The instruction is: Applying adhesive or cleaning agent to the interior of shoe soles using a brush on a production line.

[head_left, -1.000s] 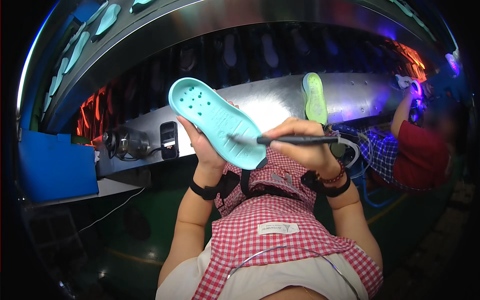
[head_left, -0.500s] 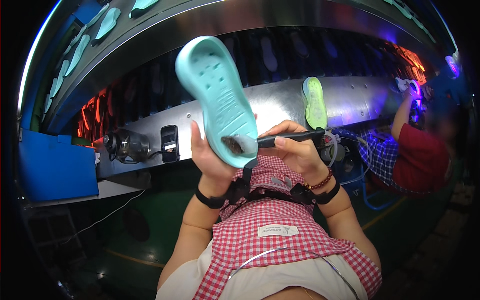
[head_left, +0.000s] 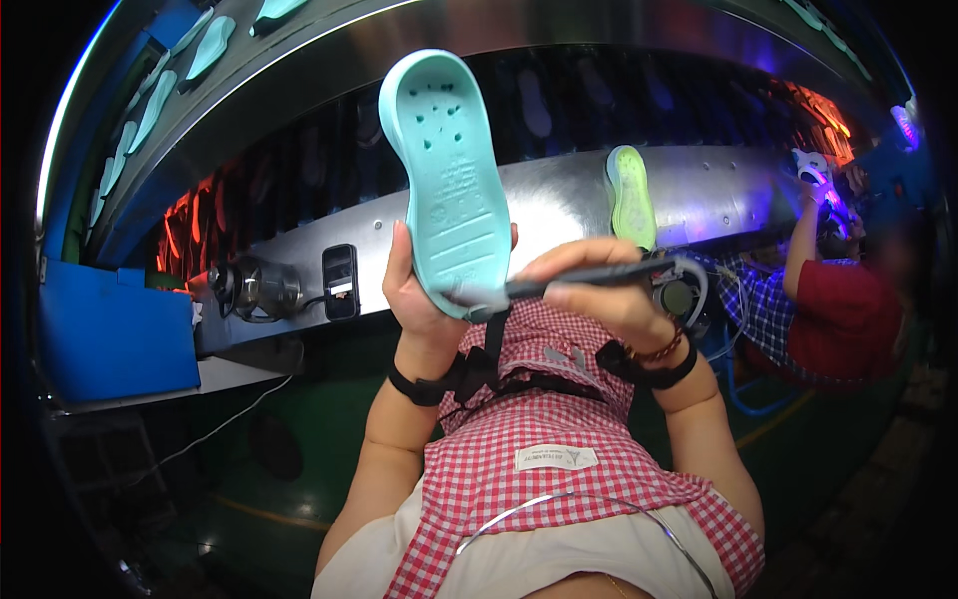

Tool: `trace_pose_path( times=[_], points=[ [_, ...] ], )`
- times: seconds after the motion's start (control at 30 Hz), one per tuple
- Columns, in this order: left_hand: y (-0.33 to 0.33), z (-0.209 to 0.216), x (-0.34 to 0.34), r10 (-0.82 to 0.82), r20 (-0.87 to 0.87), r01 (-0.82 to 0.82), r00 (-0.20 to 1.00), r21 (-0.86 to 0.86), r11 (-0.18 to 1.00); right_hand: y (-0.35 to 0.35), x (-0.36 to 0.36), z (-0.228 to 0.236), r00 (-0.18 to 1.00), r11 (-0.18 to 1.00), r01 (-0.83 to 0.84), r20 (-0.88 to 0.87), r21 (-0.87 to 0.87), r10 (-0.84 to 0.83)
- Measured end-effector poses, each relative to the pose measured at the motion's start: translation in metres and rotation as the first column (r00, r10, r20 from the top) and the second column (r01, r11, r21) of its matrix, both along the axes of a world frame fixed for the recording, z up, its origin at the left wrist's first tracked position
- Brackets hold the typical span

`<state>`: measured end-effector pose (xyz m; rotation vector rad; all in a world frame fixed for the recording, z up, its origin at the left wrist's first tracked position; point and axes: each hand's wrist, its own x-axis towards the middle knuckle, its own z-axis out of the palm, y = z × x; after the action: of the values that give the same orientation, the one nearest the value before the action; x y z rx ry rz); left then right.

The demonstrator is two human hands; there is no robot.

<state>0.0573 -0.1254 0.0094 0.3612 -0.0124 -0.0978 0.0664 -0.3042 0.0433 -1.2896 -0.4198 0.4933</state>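
Tilted up in front of me is a turquoise shoe sole [head_left: 451, 170] with a raised rim, small holes at its far end and ridges across its inner face. My left hand [head_left: 424, 304] wraps round its near end from beneath, thumb along the left edge. In my right hand [head_left: 619, 299] is a black-handled brush [head_left: 579, 280] with a tube at its back end. Its blurred bristle end lies over the sole's near end, at the lower right rim. A black strap sits round each of my wrists.
A yellow-green sole [head_left: 631, 200] lies on the metal ledge [head_left: 559, 200]. Left along it are a phone [head_left: 340, 282] and a glass pot [head_left: 261, 290]. Beyond, more soles [head_left: 208, 52] sit on a conveyor. A co-worker in a red shirt [head_left: 848, 309] works at the right.
The sole has turned more upright, its far end shifting right and away. The brush has swept down from the inner face to the sole's near rim, and my right hand has moved slightly right.
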Motion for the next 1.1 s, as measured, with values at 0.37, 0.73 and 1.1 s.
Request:
trace_pose_path(
  times=[0.37,0.73,1.1],
  points=[
    [0.020,-0.007,0.014,-0.074,0.096,0.061,0.993,0.130,0.990,-0.003,0.016,-0.006,0.882,0.989,-0.032,0.461,-0.145,0.096],
    [0.027,-0.002,0.015,-0.434,-0.284,0.502,0.855,0.239,0.831,-0.016,0.029,0.000,0.710,0.866,-0.413,0.495,-0.284,0.501],
    [0.035,-0.010,0.009,-0.493,-0.452,0.661,0.743,0.388,0.642,-0.031,0.037,0.007,0.601,0.768,-0.408,0.487,-0.494,0.633]
  ],
)
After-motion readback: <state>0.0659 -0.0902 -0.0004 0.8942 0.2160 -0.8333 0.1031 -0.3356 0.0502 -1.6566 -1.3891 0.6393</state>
